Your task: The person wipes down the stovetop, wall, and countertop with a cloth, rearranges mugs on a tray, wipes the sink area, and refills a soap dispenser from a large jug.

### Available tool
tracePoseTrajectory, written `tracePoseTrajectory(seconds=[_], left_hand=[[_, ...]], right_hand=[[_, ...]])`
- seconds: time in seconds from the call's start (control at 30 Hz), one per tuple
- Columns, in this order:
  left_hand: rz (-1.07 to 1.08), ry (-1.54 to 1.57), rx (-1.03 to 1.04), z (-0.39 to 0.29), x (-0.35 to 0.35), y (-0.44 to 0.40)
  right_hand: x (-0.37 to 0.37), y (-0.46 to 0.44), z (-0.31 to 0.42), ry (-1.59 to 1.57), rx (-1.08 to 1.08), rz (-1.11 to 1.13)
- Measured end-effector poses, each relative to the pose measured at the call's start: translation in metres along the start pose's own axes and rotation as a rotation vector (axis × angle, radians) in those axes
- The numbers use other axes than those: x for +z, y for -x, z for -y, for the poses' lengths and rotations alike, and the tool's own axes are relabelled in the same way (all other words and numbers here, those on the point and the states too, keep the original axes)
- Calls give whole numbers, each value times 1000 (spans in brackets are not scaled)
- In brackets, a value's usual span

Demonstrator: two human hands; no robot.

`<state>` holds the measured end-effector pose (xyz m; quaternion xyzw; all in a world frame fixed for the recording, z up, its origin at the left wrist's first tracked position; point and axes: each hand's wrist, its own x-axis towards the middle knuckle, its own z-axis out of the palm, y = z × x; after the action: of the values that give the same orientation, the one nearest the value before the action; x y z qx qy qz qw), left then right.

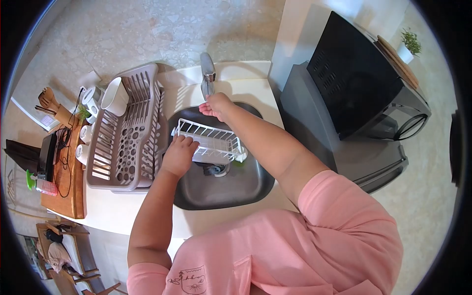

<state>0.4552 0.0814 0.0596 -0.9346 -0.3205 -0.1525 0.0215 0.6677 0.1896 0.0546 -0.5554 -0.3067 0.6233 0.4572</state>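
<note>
A white wire rack is held over the grey sink basin, tilted. My left hand grips its left end, with the fingers over the edge. Up at the faucet, my right hand is under the spout with its fingers apart, holding nothing. Below the rack, a dark cloth-like item lies near the drain. A small white and green item is at the rack's right end.
Left of the sink stands a grey dish rack with a white container. Farther left are white mugs, a wooden board and a soap bottle. A black microwave stands to the right.
</note>
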Motion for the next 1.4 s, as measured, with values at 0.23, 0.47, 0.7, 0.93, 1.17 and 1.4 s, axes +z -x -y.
tracePoseTrajectory(seconds=[0.23, 0.47, 0.7, 0.93, 1.17, 1.4], left_hand=[[-44, 76, 71, 16, 4, -28], [-31, 93, 103, 11, 9, -33], [-99, 120, 105, 11, 2, -37], [-54, 65, 159, 7, -10, -40], [-34, -11, 149, 8, -21, -45], [-172, -104, 18, -10, -58, -45]], right_hand=[[-3, 1, 24, -144, 113, 36], [-15, 44, 47, 149, 246, 233], [-5, 45, 47, 395, 181, 447], [-11, 38, 30, 606, 141, 404], [-10, 52, 35, 420, 4, 455], [-41, 75, 40, 1097, -98, 535]])
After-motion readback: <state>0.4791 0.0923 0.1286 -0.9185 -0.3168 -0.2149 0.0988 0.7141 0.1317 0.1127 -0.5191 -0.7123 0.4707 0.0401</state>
